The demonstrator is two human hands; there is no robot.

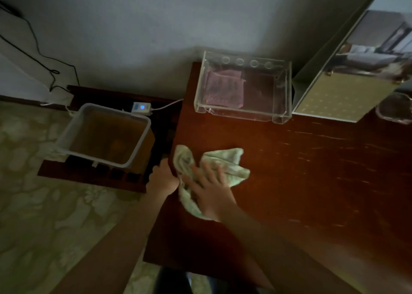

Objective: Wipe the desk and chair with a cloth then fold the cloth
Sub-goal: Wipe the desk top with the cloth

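A person presses a pale green cloth (229, 160) onto a dark wooden surface (312, 171), seen from above in dim light.

At far left lies a floral carpet (44, 204), and on a dark slatted stand a white-rimmed bin (69, 131), with a power adapter (141, 108) glowing blue behind it. The left grip (162, 180) sits at the surface's left edge, fingers curled and touching the cloth's left side; whether it holds the cloth or the edge cannot be told. The crumpled cloth lies near that edge, mostly beneath and beyond the right grip (211, 189), which rests flat on it with fingers spread and straight, holding nothing. Farther back stands a clear acrylic tray (243, 115) containing a folded pink cloth (225, 90). A mirror (356, 82) stands at far right.
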